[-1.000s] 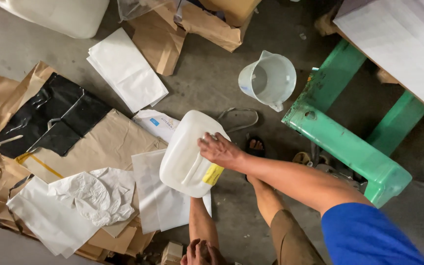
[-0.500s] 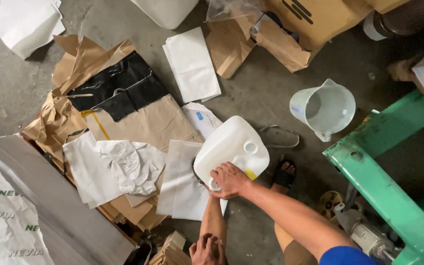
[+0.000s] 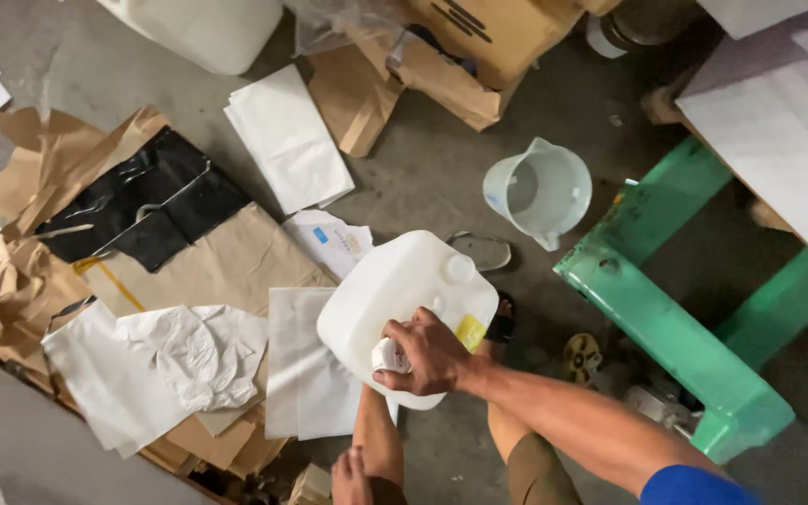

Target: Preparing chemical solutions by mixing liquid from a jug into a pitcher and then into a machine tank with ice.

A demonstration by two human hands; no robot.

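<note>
The left hand (image 3: pixel 353 479) is cut off by the lower edge (grasp undeterminable); the jug's cap (image 3: pixel 388 355) is largely hidden beneath the right hand (image 3: pixel 427 353).

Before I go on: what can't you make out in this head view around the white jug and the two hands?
- Left hand: cut off by the bottom edge; what it holds or touches cannot be told.
- White jug: its near end and the white cap are partly covered by the right hand; whether the cap is on or off is unclear.
- Clear measuring jug: whether it holds liquid cannot be told.
</note>
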